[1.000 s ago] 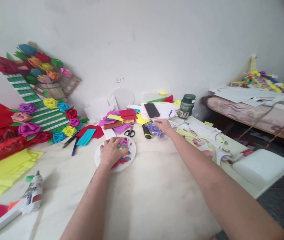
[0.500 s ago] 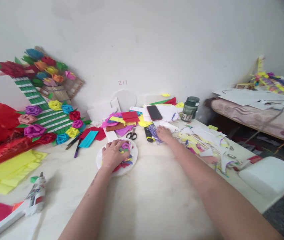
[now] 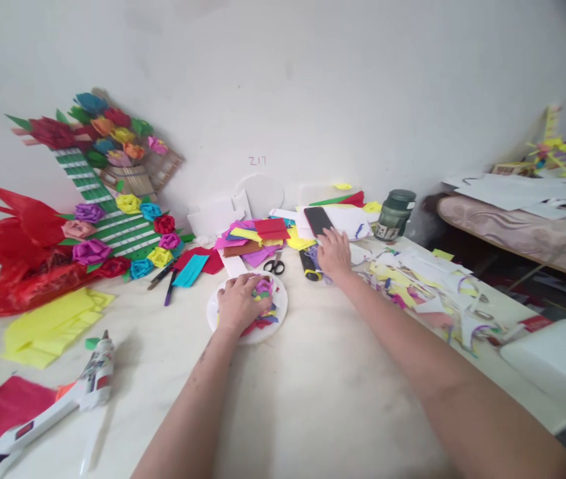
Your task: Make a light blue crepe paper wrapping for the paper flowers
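My left hand (image 3: 239, 303) rests palm down on a heap of coloured paper scraps (image 3: 266, 307) that lies on a round white plate (image 3: 279, 322); its fingers are curled over the scraps. My right hand (image 3: 334, 253) reaches further back and lies with spread fingers on a bundle of purple strips (image 3: 314, 255), beside a black and yellow marker (image 3: 309, 265). Just past its fingertips a black phone (image 3: 318, 220) lies on white paper. Small scissors (image 3: 275, 265) sit between the two hands.
A stack of coloured paper sheets (image 3: 251, 239) lies behind the plate. A dark green jar (image 3: 395, 214) stands at the back right. Paper offcuts (image 3: 427, 286) litter the right side. A glue gun (image 3: 63, 401) and yellow sheets (image 3: 50, 324) lie left. A paper-flower frame (image 3: 113, 193) leans on the wall.
My right hand has slid from the purple strips' right side onto them, towards the phone. The camera has shifted, so everything sits further right in view. The left hand stays on the plate.
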`<state>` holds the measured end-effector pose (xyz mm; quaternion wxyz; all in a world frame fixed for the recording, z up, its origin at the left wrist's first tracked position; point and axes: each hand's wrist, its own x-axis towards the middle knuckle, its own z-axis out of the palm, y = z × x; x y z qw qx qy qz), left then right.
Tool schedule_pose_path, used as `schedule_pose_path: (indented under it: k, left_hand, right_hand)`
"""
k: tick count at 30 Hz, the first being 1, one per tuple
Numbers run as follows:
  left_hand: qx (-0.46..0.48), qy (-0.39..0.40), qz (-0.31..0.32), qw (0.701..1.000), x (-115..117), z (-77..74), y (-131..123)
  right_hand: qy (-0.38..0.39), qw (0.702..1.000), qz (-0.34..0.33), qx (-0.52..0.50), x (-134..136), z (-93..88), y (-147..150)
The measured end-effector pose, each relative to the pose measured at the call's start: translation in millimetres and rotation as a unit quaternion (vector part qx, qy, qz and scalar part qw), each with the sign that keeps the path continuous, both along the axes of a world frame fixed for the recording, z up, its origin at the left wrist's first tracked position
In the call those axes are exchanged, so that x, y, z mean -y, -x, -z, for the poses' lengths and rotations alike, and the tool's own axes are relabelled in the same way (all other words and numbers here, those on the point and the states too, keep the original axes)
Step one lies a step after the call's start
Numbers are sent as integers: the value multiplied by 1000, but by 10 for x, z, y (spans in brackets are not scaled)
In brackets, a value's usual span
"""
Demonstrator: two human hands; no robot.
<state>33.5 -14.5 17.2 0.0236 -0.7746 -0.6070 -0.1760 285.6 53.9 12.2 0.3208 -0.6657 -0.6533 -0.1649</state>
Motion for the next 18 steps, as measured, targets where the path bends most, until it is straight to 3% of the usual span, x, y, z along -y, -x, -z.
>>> schedule_pose_path:
  k: [2, 4, 7, 11, 18]
  left_hand:
    - [1, -2, 3, 1000, 0, 2, 5]
    - [0, -6, 5, 1000, -4, 14, 13]
    - [-10, -7, 2, 1000, -16, 38, 23]
    - [-26, 5, 2, 1000, -23, 43, 26]
    - [-29, 24, 2, 999, -1, -2, 26]
  right_hand:
    - [5, 993, -110, -52, 48, -59, 311]
    - [53, 967, -207, -140, 123, -44, 676]
    - [119, 915, -286, -259, 255, 81, 1163]
    - [157, 899, -273, -305, 344, 221, 1464]
    - [166, 908, -223, -315, 376, 184, 1471]
